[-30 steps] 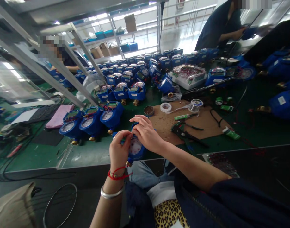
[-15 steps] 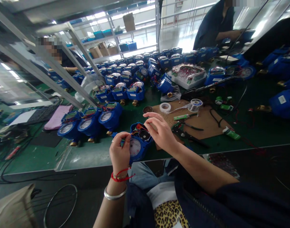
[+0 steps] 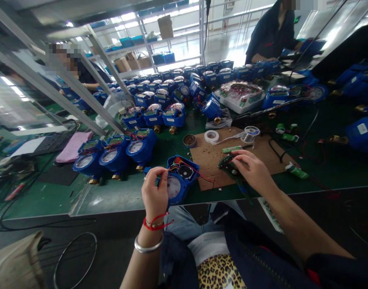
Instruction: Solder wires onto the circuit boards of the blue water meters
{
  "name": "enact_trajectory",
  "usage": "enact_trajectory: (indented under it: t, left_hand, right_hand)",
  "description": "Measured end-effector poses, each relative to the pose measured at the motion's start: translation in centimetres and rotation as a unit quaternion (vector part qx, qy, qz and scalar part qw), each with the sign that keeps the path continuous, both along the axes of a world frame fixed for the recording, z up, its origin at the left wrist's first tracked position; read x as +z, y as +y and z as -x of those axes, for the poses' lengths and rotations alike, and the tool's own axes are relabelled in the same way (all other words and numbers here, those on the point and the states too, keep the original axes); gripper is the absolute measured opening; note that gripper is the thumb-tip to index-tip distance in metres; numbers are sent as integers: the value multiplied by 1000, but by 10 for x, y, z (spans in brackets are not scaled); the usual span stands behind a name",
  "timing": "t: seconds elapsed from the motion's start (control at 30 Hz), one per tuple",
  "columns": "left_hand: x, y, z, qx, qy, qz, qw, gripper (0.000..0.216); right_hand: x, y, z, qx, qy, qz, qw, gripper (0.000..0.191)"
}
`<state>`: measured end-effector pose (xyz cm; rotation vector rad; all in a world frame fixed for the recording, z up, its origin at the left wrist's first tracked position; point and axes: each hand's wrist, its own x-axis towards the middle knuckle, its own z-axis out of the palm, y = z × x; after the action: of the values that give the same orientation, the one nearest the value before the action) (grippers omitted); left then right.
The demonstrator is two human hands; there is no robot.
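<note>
An uncovered blue water meter (image 3: 180,188) lies at the table's front edge, its round dial towards me and coloured wires in its casing. My left hand (image 3: 155,190) is closed at the meter's left side, thumb and finger pinching thin wires. A red and black wire pair (image 3: 206,178) trails out of the casing to the right. My right hand (image 3: 254,170) is on dark green wire strippers (image 3: 232,165), fingers bent over the tool near its pivot. Its handles point down towards the table edge, partly behind the hand.
Brown cardboard (image 3: 208,160) bears a tape roll (image 3: 211,136), a solder spool (image 3: 250,134) and a green battery (image 3: 232,149). A small round tin (image 3: 190,140) stands beside it. Finished-looking blue meters (image 3: 110,154) line the left, with many more behind. Two people work across the table.
My right hand has moved right, from the meter's wires to the wire strippers, which have turned with their handles nearer me. The red and black wires now lie loose. My left hand stays at the meter.
</note>
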<state>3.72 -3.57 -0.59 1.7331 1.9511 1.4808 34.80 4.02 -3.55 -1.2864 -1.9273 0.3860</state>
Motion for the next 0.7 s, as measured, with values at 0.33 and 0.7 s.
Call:
enact_trajectory:
  t: [0.33,0.7]
  left_hand:
    - [2,-2,-1,-10,-11,-13,1000,9]
    - [6,-3,0,-20,-12,-13,1000,11]
  right_hand:
    - [-15,1,-38,-52,-50,-18,997,23]
    - [-20,-2,-31,-35,-48,-4,998,22]
